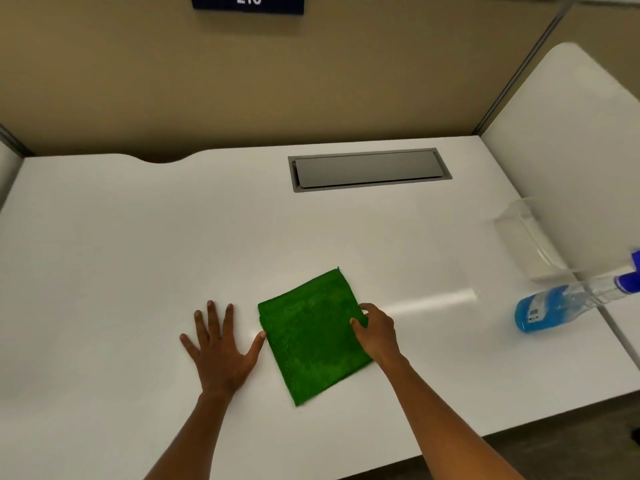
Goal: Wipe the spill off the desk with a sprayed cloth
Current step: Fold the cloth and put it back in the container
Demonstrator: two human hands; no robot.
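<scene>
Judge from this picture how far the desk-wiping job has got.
Done: the green cloth lies folded on the desk. In hand: right hand grips its edge; left hand rests flat beside it. Left: the spray bottle stands untouched; no spill is visible.

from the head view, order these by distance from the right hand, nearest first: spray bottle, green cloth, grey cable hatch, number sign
1. green cloth: touching the right hand, on its left.
2. spray bottle: far right on the desk.
3. grey cable hatch: toward the desk's back edge.
4. number sign: high on the back wall.
</scene>
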